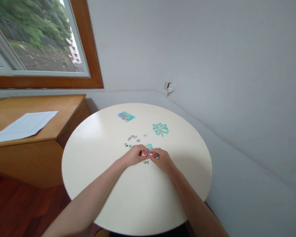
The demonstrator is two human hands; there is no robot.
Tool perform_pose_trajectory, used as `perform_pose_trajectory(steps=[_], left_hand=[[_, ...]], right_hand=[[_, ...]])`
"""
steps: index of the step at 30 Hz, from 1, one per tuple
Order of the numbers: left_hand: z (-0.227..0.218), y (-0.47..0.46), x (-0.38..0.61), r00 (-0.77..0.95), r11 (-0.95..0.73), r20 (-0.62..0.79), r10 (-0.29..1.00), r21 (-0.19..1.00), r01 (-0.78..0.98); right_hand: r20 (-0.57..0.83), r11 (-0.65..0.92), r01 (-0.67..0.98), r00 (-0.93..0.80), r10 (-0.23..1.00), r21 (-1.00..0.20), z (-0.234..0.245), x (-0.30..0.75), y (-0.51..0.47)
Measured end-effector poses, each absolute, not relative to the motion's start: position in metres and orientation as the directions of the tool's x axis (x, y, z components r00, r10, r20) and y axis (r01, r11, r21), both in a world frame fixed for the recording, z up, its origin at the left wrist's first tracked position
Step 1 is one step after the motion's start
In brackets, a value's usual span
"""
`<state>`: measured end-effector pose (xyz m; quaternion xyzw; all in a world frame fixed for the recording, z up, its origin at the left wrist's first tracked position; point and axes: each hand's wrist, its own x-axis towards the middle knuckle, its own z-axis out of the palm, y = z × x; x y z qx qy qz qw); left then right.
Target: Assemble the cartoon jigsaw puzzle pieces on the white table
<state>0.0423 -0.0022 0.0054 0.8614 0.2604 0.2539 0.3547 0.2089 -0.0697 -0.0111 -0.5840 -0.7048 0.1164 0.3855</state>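
Note:
My left hand (135,155) and my right hand (163,159) meet near the middle of the round table, fingertips pinched together. Between them is a small pinkish jigsaw piece (148,154), mostly covered by the fingers; whether it is one piece or two joined, I cannot tell. Just beyond the fingers lies a patch of green jigsaw pieces (149,146), partly hidden by my hands. A yellow and purple jigsaw piece (146,162) rests on the near side of my fingertips. Several loose, multicoloured pieces (133,137) are scattered beyond my left hand.
A pile of teal-green jigsaw pieces (160,129) lies farther back on the white table (138,197), with a picture card (125,116) toward its far edge. To the left, a wooden cabinet (71,115) carries white paper (24,125). Walls stand behind and right.

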Motion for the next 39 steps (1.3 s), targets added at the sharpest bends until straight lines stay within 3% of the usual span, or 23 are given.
perform_pose_trajectory(steps=[24,39], left_hand=[[0.0044,-0.0042,0.0434,0.692,-0.647,0.316,0.650,0.708,0.284],[0.0017,-0.0045,0.0480,0.728,-0.683,0.280,0.626,0.647,0.339]], right_hand=[[0.479,0.322,0.760,-0.016,0.878,-0.564,-0.0087,0.2111,-0.0688],[0.462,0.190,0.749,0.170,0.870,-0.634,-0.0140,0.2130,-0.0652]])
